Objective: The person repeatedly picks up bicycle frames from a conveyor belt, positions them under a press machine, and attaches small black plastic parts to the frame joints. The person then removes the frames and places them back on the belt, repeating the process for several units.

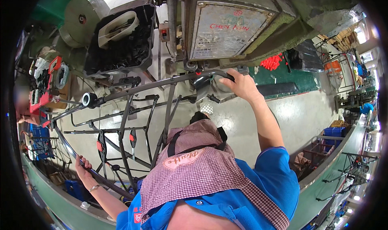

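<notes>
A large dark tubular metal frame with several cross tubes spans the left and middle of the head view. My right hand grips the bent end of its upper tube, just below the green machine. Down at the lower left, my left hand is closed round another long tube of the same frame. Two dark fittings with red patches hang among the cross tubes. Near the upper tube's left part sits a black ring with a white inner face.
A black bin holding dark small parts and a pale tray stands at the upper left. Red small parts lie on a green surface right of the machine. A long bench edge runs at the right; blue crates stand beyond it.
</notes>
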Demonstrator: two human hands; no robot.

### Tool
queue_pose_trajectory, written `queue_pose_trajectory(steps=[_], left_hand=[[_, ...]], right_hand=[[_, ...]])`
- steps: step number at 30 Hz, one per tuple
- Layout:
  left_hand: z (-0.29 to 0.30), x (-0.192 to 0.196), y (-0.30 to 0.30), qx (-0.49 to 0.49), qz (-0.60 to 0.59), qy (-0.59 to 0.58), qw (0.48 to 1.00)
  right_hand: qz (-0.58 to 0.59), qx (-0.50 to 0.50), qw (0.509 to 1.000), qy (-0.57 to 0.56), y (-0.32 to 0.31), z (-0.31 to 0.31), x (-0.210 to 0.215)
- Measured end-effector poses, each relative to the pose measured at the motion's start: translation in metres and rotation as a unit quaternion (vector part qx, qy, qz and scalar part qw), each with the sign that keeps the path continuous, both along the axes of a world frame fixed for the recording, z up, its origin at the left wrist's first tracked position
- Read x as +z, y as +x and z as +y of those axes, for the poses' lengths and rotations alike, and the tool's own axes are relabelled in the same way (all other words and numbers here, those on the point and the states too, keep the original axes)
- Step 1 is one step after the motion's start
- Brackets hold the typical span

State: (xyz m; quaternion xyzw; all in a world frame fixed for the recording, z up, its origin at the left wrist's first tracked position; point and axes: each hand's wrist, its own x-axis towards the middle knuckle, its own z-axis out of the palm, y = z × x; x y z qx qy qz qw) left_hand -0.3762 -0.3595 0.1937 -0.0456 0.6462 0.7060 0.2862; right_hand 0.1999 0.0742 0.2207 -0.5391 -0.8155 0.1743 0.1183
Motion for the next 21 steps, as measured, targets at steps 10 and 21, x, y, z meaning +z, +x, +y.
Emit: queue_pose_trajectory(steps=[10,21], left_hand=[[-0.011,-0.002,-0.006,-0.001,-0.004,0.020,1.000],[0.002,0.008,0.015,0.056,-0.028,-0.001,0.998]], right_hand=[[0.213,0.181,0.909,-0.309,-0.102,-0.064,-0.044],[0.259,0.195,0.792,-0.518,-0.182,-0.062,-0.104]])
